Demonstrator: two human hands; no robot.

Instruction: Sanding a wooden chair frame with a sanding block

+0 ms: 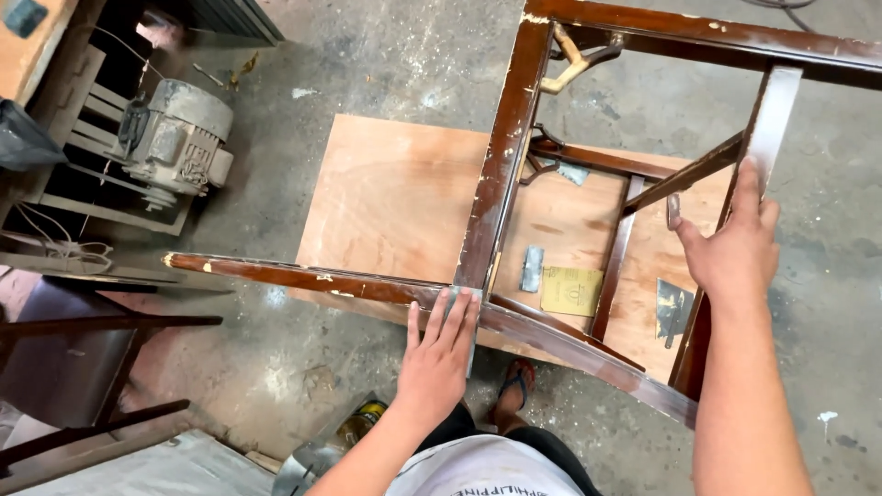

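1. Pressing flat, the left hand (439, 354) lays its fingers (457, 317) straight and close together on the dark brown varnished wooden chair frame (501, 174), at the joint where 2 rails meet.
2. The right hand (730, 248) curls around a far rail; it seems to pinch a small grey piece, though that is unclear.
3. The frame lies tipped over a plywood sheet (395, 197) on the concrete floor (367, 55).
4. Best to keep both palms bearing down evenly so the frame cannot rock.

A chair frame (514, 165) lies over a plywood sheet (395, 197) on the floor (367, 55). The left hand (439, 354) rests on its near rail, the right hand (735, 243) on its right rail. A motor (179, 138) sits far left.
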